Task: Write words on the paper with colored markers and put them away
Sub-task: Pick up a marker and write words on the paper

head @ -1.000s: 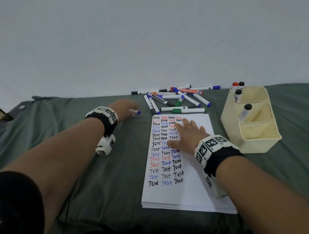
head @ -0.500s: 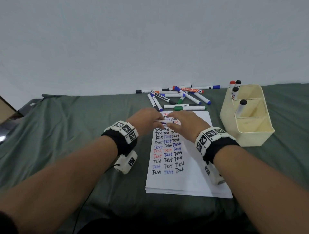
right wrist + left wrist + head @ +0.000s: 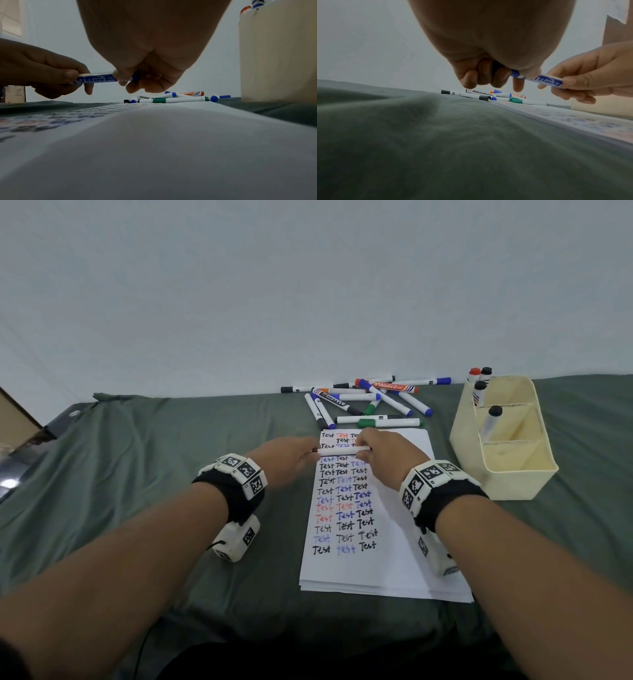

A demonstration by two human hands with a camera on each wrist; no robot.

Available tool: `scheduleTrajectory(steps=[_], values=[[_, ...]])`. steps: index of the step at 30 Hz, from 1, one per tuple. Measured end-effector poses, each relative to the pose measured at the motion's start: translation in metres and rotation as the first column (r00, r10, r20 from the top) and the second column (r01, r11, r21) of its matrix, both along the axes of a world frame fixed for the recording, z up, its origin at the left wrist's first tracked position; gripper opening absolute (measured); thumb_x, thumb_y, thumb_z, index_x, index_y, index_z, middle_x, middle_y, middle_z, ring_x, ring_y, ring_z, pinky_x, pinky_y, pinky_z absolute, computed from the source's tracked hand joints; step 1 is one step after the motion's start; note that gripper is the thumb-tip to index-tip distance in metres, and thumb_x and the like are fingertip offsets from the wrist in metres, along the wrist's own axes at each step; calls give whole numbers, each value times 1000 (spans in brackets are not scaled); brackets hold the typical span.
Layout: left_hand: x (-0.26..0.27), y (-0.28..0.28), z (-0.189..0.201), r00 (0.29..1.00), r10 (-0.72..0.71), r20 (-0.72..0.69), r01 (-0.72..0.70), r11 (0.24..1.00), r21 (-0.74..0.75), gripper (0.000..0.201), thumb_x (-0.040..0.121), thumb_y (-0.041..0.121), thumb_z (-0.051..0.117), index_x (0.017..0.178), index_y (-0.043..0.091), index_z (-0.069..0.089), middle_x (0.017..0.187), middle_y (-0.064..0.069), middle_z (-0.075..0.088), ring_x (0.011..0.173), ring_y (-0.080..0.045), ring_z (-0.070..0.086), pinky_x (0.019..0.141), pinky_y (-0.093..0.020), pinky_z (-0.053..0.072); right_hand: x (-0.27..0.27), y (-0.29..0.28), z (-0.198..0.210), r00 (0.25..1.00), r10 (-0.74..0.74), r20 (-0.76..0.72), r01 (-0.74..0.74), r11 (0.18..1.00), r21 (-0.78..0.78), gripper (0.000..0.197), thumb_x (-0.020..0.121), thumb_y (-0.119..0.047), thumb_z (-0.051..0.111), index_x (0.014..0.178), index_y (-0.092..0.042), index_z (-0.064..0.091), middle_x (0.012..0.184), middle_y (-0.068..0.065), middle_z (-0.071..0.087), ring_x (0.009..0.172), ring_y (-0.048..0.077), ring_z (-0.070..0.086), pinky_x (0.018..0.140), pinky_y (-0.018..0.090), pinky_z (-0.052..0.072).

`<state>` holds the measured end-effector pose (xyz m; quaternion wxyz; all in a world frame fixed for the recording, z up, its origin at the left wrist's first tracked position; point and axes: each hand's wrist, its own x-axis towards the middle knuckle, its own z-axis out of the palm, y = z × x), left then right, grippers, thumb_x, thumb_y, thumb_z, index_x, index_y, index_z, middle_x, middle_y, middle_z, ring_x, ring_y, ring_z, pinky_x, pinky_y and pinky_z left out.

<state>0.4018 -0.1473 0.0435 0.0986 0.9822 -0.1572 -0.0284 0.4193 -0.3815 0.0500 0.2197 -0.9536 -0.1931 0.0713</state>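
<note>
Both hands on one blue marker (image 3: 343, 450) mid-frame above the paper (image 3: 394, 542): left hand (image 3: 287, 457) and right hand (image 3: 388, 455) fingers curled tight, pinching opposite ends.

Plain indoor room, prob. a home – bare white wall (image 3: 308, 285), green cloth (image 3: 137, 474) over a soft surface.

Marker (image 3: 343, 450) ends hidden inside both hands.

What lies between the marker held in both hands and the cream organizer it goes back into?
Nothing visible: the blue marker is held above the paper, and only bare sheet and green cloth lie toward the organizer.
</note>
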Motion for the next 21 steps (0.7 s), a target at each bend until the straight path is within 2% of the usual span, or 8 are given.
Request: scheduleTrajectory(steps=[2,5,9,13,15,17,19,21], values=[[-3,2,-2,999,-5,-49,3,999,-52,25,104,42,39,119,28,54,85,14,56,76,-10,54,65,-27,40,0,-1,2,998,59,0,-59,997,-52,19,108,-22,45,122,-22,58,110,0,65,93,18,55,80,29,40],[-4,2,-2,997,9,-76,-14,998,-60,37,103,47,40,131,29,55,92,8,62,79,-12,57,74,-30,46,-2,-2,5,996,90,-13,-91,989,-120,29,108,-16,44,132,-20,59,119,2,65,106,21,58,83,25,37],[-1,8,-2,997,70,-33,-71,997,-33,34,97,54,49,124,36,60,68,17,52,61,0,50,55,-21,35,-3,1,7,994,111,1,-110,986,-125,23,107,-17,46,124,-17,62,112,6,66,92,18,53,80,27,39],[-5,23,-6,987,151,-59,-155,986,-65,41,87,73,49,114,42,50,73,9,57,62,-6,56,54,-23,39,-4,1,6,996,81,25,-78,992,-101,20,107,-19,46,119,-16,62,110,6,65,91,20,56,80,29,43],[-6,34,-9,970,236,-62,-242,962,-127,38,91,64,50,115,36,43,84,5,59,73,-11,59,60,-29,42,-2,-1,4,999,36,29,-34,995,-89,20,107,-20,46,121,-16,60,112,5,65,95,20,56,82,30,43],[-6,45,-11,953,302,-21,-301,940,-160,25,97,39,51,116,24,44,90,-3,61,82,-23,61,66,-32,38,-1,-1,4,1000,-3,21,5,997,-79,19,106,-18,48,121,-16,59,112,5,64,95,20,56,81,30,43],[-6,57,-11,941,338,13,-333,933,-134,22,98,24,53,116,13,47,98,-10,61,86,-28,58,72,-33,37,1,-1,4,999,-19,28,21,997,-78,17,106,-19,48,118,-15,59,110,5,64,94,20,57,81,32,45],[-6,67,-7,941,337,6,-337,941,-43,23,95,20,61,114,10,53,108,-14,62,98,-31,58,82,-34,41,1,-1,4,999,-28,42,32,996,-81,17,107,-20,47,118,-14,58,107,6,64,93,22,58,82,34,48]])
